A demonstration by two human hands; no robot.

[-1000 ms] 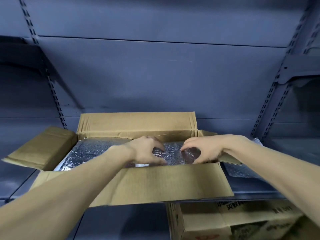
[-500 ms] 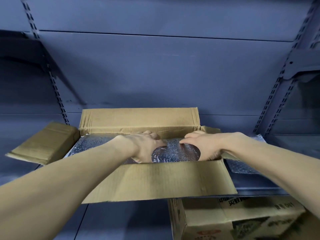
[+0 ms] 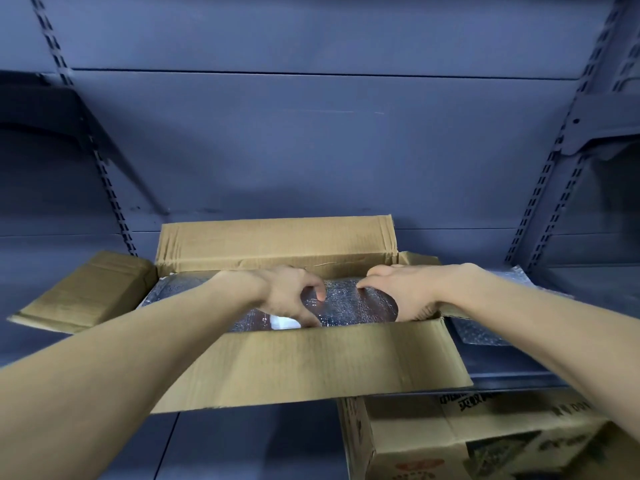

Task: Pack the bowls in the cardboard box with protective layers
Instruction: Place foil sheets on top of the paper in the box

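An open cardboard box (image 3: 294, 358) sits on a grey shelf with its four flaps folded out. A sheet of bubble wrap (image 3: 349, 306) lies across its inside, and a dark round bowl shows through it at the right. My left hand (image 3: 291, 296) and my right hand (image 3: 405, 292) are both inside the box, fingers spread and pressing on the wrap over the bowl. A small white patch (image 3: 284, 322) shows below my left hand. What lies under the wrap at the left is hidden.
Another piece of bubble wrap (image 3: 485, 332) lies on the shelf right of the box. A printed carton (image 3: 467, 441) stands on the lower level at the bottom right. The grey back panel and slotted uprights (image 3: 540, 202) close off the rear.
Both hands stay on the wrap; the left hand's fingers have spread and shifted a little, uncovering the white patch. The view has tilted slightly.
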